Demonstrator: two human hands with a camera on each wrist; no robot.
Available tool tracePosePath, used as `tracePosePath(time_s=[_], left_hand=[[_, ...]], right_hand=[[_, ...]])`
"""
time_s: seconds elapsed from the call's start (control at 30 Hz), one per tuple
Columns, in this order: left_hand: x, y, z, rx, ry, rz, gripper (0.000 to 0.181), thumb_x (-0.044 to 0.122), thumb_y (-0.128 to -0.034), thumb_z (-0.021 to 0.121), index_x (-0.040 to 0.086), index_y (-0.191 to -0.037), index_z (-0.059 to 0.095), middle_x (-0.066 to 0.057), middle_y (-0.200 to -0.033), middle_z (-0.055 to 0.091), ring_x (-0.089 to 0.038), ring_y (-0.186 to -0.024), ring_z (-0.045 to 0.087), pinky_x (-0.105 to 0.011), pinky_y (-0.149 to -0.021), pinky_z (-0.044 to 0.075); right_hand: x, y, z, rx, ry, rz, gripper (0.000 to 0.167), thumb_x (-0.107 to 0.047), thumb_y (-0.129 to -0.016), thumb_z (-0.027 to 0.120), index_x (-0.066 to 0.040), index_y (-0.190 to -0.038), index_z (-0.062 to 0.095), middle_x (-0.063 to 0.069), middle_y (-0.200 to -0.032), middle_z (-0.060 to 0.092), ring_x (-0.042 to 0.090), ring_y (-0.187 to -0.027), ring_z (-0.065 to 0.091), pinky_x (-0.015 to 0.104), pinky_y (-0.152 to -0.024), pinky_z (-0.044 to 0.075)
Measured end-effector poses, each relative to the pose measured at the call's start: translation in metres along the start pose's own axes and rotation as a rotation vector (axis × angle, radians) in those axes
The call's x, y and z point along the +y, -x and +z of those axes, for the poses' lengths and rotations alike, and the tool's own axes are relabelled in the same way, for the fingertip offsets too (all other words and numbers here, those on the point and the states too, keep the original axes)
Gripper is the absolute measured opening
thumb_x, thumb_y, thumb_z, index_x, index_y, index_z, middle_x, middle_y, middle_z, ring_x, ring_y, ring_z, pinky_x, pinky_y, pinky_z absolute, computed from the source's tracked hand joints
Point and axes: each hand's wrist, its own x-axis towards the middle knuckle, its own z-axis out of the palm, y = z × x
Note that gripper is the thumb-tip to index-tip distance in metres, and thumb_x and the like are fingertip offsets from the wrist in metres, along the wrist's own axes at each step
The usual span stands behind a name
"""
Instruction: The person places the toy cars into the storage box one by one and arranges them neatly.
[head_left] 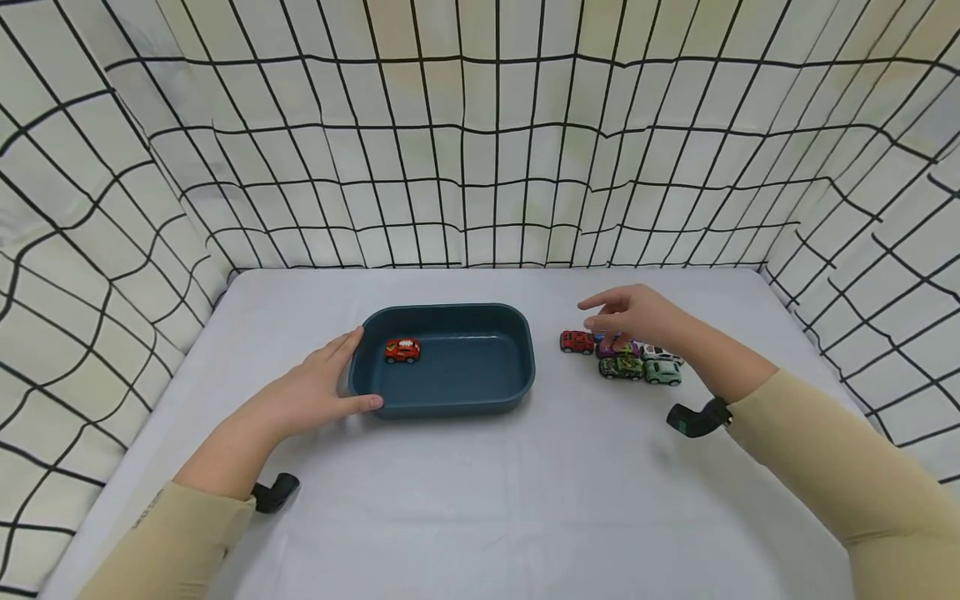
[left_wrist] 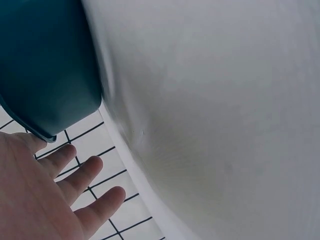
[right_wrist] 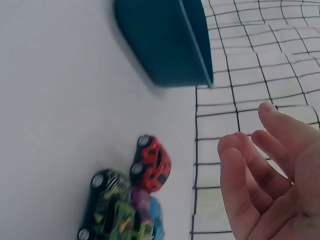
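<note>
– Beige left sleeve [head_left: 176, 542] is right up by the camera, around 8 o'clock, and the left hand [head_left: 311, 393] reaches from it to a dark teal tray [head_left: 450, 408]. Gripping it or what?

– Nah, not clenched: fingers fairly straight, touching the rim around 9 to 10 o'clock, thumb at about 8.

– ok, and inside the tray?

– One red toy car [head_left: 402, 351], wheels down on the tray floor, over toward 9 o'clock.

– Other cars?

– Bunched on the white tabletop [head_left: 465, 500], off the tray's 3 o'clock side. Roughly left to right: spotted red car [head_left: 577, 342], blue car [right_wrist: 156, 220] (mostly hidden), purple car [head_left: 613, 353], camo car [head_left: 620, 368], white car [head_left: 657, 353], mint car [head_left: 662, 372].

– Right hand [head_left: 637, 318]?

– Above that bunch, fingers loosely bent, holding nothing. Its sleeve [head_left: 840, 483] comes in from 4 o'clock.
</note>
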Motion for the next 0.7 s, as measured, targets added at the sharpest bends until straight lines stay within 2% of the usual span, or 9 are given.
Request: tracePosePath(time_s=[0.1,0.23,0.33,0.4,0.5,0.63,0.7], left_hand=[[0.000,0.000,0.000,-0.002,-0.001,0.000,0.126,0.087,-0.0741,0.053,0.012,-0.161,-0.001,-0.022,-0.163,0.012,-0.048,-0.145,0.017,-0.070,-0.107,0.027],[0.000,0.000,0.001,-0.004,0.001,-0.007,0.127,0.088,-0.0731,0.052,0.014,-0.161,-0.002,-0.021,-0.163,0.012,-0.048,-0.145,0.018,-0.070,-0.107,0.027],[-0.001,0.000,0.001,-0.007,0.004,-0.012,0.127,0.088,-0.0728,0.052,0.015,-0.161,-0.003,-0.021,-0.163,0.012,-0.048,-0.145,0.018,-0.070,-0.106,0.028],[-0.001,0.000,0.001,-0.009,0.010,-0.014,0.127,0.088,-0.0727,0.052,0.016,-0.161,-0.003,-0.020,-0.163,0.012,-0.048,-0.145,0.018,-0.070,-0.106,0.028],[0.000,0.000,0.001,-0.011,0.020,-0.014,0.127,0.088,-0.0726,0.053,0.015,-0.161,-0.002,-0.020,-0.163,0.012,-0.048,-0.145,0.018,-0.070,-0.107,0.028],[0.000,0.001,0.001,-0.014,0.027,-0.018,0.128,0.088,-0.0717,0.053,0.015,-0.161,-0.002,-0.020,-0.164,0.011,-0.048,-0.146,0.017,-0.070,-0.107,0.027],[0.000,0.001,0.000,-0.015,0.028,-0.019,0.128,0.089,-0.0713,0.053,0.015,-0.161,-0.002,-0.020,-0.164,0.011,-0.048,-0.146,0.017,-0.070,-0.107,0.027]], right_hand=[[0.011,0.000,-0.002,-0.002,0.033,0.000,0.046,-0.033,-0.095,0.068,-0.014,-0.137,0.060,0.015,-0.108,0.070,0.027,-0.084,0.067,0.044,-0.076,0.059],[0.023,-0.009,-0.001,-0.040,0.060,0.024,0.047,-0.033,-0.095,0.068,-0.014,-0.138,0.060,0.016,-0.095,0.066,0.023,-0.072,0.060,0.041,-0.069,0.055],[0.028,-0.017,0.001,-0.066,0.128,0.032,0.047,-0.033,-0.095,0.068,-0.014,-0.138,0.061,0.015,-0.093,0.064,0.023,-0.065,0.054,0.037,-0.063,0.049],[0.029,-0.021,0.002,-0.068,0.194,0.025,0.046,-0.034,-0.095,0.069,-0.015,-0.137,0.062,0.013,-0.097,0.065,0.023,-0.065,0.054,0.035,-0.061,0.048],[0.030,-0.027,0.005,-0.064,0.283,0.014,0.044,-0.034,-0.095,0.068,-0.014,-0.134,0.064,0.009,-0.108,0.067,0.023,-0.073,0.057,0.034,-0.062,0.049],[0.029,-0.034,0.008,-0.082,0.335,0.045,0.042,-0.034,-0.095,0.068,-0.014,-0.131,0.066,0.009,-0.105,0.066,0.021,-0.079,0.058,0.034,-0.065,0.050],[0.029,-0.037,0.010,-0.096,0.348,0.075,0.041,-0.032,-0.094,0.069,-0.013,-0.131,0.066,0.008,-0.106,0.066,0.021,-0.077,0.058,0.034,-0.062,0.052]])
